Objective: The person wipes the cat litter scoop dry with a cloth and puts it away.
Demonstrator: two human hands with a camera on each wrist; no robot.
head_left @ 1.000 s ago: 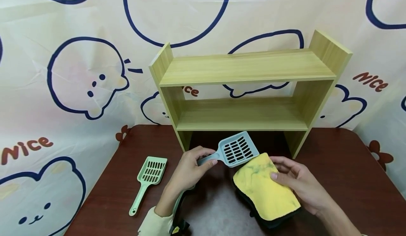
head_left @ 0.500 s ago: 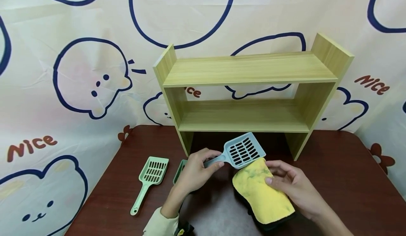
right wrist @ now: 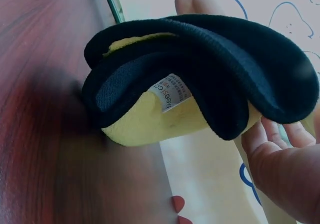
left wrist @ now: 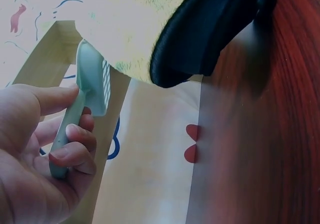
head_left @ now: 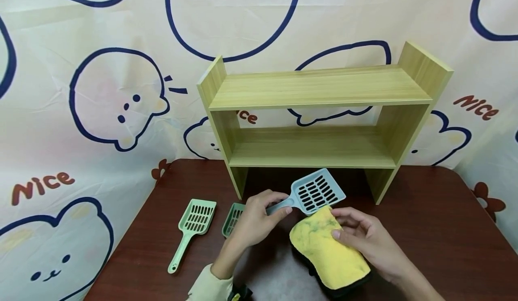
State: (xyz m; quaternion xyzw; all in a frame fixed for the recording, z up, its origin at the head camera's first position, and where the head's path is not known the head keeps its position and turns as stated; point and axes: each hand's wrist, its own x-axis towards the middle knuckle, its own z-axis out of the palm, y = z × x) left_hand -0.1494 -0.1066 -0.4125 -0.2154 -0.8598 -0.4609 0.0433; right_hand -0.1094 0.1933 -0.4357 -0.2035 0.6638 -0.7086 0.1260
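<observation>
Cartoon-print backdrop [head_left: 283, 18] behind wooden shelf [head_left: 311, 146], dark surface [head_left: 437, 229] below. Blue scoop [head_left: 311, 192] lower center of frame, left hand [head_left: 256, 222] grasping handle, apparently so slotted head is free. Right hand [head_left: 366, 238] pinching yellow cloth [head_left: 329, 249], lower right of scoop; overlapping scoop's edge, contact unclear. Light green scoop [head_left: 196, 220] lower left, probably apart for working room. Left wrist view: fingers [left wrist: 80, 154] curled round handle, head view hiding them. Right wrist view alone: cloth's dark folds, white label [right wrist: 171, 92].

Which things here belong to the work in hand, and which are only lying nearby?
Apparently in use, held:
light blue slotted plastic scoop, left hand
yellow and black fabric piece, right hand

Apparently just nearby:
pale green slotted scoop
darker green slotted scoop
pale wood-grain shelf
</observation>
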